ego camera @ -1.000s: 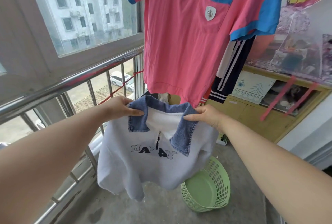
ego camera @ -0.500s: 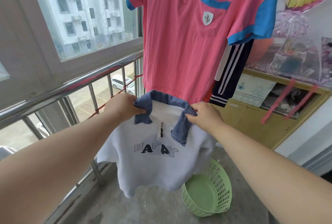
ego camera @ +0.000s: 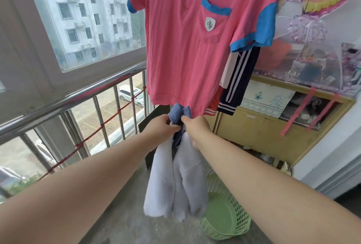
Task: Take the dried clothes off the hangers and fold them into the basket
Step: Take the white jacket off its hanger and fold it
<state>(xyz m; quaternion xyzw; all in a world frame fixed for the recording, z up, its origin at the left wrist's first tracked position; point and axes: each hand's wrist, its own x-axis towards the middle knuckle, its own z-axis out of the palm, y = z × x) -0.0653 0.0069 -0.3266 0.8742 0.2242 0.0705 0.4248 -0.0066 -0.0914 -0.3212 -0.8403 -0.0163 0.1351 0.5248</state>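
White sweatshirt [ego camera: 175, 181] hangs folded lengthwise above green basket [ego camera: 224, 222], left hand [ego camera: 163, 127] and right hand [ego camera: 193, 126] pinching denim collar [ego camera: 178, 113] together. Keep halves aligned, fold once more, lower straight into basket. Pink shirt [ego camera: 185, 38] overhead waits.

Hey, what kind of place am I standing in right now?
Most likely an enclosed apartment balcony used for drying laundry: a metal railing under a window facing a residential block, and a pink shirt hanging on a hanger.
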